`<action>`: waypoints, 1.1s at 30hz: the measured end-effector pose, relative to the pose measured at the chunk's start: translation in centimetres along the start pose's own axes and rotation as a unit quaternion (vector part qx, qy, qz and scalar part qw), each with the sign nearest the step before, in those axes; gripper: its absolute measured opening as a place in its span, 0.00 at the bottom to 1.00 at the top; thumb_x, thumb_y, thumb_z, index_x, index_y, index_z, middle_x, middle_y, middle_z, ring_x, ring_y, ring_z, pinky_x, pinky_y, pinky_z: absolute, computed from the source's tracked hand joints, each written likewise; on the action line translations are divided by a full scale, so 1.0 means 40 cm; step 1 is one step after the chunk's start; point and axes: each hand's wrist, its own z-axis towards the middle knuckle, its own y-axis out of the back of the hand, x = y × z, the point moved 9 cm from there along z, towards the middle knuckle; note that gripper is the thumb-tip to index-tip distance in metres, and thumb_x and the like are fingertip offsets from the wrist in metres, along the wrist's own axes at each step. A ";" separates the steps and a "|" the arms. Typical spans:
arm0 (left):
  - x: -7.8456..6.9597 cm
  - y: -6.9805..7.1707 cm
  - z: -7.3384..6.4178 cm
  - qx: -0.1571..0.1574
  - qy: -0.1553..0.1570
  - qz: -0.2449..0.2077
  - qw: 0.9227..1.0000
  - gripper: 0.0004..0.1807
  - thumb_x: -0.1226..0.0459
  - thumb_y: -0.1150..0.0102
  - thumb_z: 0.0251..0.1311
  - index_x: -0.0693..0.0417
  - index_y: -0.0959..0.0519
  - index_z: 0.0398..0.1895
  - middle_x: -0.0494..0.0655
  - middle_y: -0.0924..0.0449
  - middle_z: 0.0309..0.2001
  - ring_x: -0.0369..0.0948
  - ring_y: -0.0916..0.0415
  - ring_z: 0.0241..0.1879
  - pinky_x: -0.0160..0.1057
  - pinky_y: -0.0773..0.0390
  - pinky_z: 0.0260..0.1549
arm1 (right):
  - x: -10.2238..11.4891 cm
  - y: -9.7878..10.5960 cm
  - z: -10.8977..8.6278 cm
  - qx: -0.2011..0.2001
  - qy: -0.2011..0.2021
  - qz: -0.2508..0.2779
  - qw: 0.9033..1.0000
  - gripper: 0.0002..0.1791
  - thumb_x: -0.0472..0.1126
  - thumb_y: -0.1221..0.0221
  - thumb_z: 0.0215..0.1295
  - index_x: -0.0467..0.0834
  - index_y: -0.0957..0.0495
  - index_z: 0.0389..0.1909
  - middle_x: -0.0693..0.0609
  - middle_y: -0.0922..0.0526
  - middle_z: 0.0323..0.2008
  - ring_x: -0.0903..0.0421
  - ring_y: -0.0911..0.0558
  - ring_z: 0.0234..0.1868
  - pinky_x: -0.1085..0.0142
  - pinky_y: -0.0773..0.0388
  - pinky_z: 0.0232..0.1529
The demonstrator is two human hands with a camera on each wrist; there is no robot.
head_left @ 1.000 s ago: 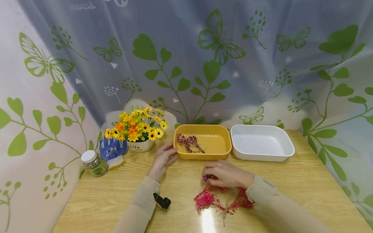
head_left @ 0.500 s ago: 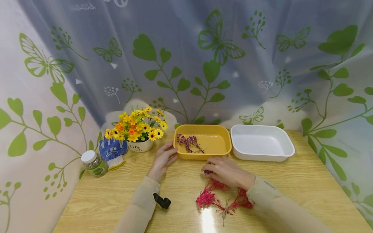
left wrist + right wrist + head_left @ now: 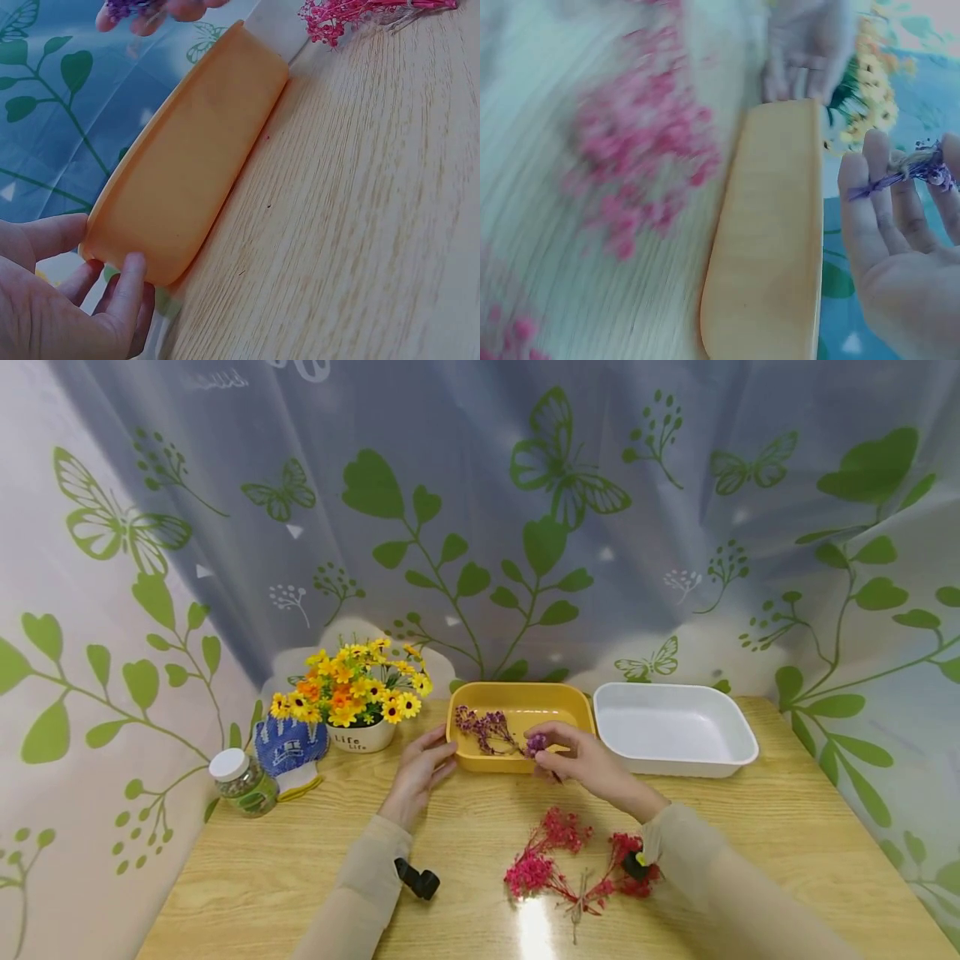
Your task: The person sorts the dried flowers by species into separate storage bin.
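In the head view my right hand (image 3: 592, 766) pinches a small bunch of purple dried flowers (image 3: 536, 743) over the front rim of the yellow tray (image 3: 562, 763). The right wrist view shows twine round the stems of this purple bunch (image 3: 900, 174). Another purple dried flower bunch (image 3: 486, 727) lies inside the tray, at its left. My left hand (image 3: 420, 772) rests its fingers against the tray's front left corner; in the left wrist view its fingertips (image 3: 133, 264) touch the outer wall. Pink dried flowers (image 3: 532, 872) lie on the table below my right hand.
A white tray (image 3: 738, 752) stands just right of the yellow one. On the left are a pot of yellow artificial flowers (image 3: 363, 737), a blue glove (image 3: 292, 750) and a lidded jar (image 3: 247, 787). A patterned curtain (image 3: 480, 527) hangs behind the wooden table (image 3: 247, 885).
My right hand has lifted the purple dried flowers from the table near the pink ones, up to the yellow tray's front rim. My left hand stays at the tray's corner.
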 end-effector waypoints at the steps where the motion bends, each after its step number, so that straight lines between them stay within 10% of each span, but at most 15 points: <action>1: 0.000 0.001 0.000 0.000 0.000 -0.001 1.000 0.32 0.69 0.42 0.75 0.55 0.34 0.80 0.59 0.33 0.77 0.54 0.30 0.73 0.53 0.28 0.76 | -0.004 0.008 0.005 -0.003 -0.014 0.030 0.999 0.23 0.43 0.42 0.80 0.42 0.28 0.70 0.38 0.20 0.57 0.53 0.11 0.45 0.58 0.10 0.45; 16: -0.010 0.002 0.001 -0.004 -0.007 0.007 1.000 0.30 0.69 0.42 0.75 0.55 0.32 0.79 0.58 0.31 0.76 0.51 0.26 0.70 0.47 0.21 0.69 | -0.021 0.103 0.083 -0.023 -0.045 0.282 0.958 0.20 0.46 0.48 0.84 0.51 0.32 0.71 0.54 0.19 0.54 0.56 0.12 0.51 0.59 0.11 0.57; 33: -0.005 0.000 -0.002 -0.003 -0.003 0.005 1.000 0.30 0.69 0.42 0.74 0.55 0.31 0.78 0.58 0.30 0.76 0.52 0.26 0.70 0.51 0.24 0.73 | -0.073 0.128 0.184 -0.068 -0.133 0.127 0.981 0.30 0.45 0.45 0.82 0.41 0.38 0.78 0.42 0.23 0.62 0.48 0.14 0.58 0.47 0.17 0.66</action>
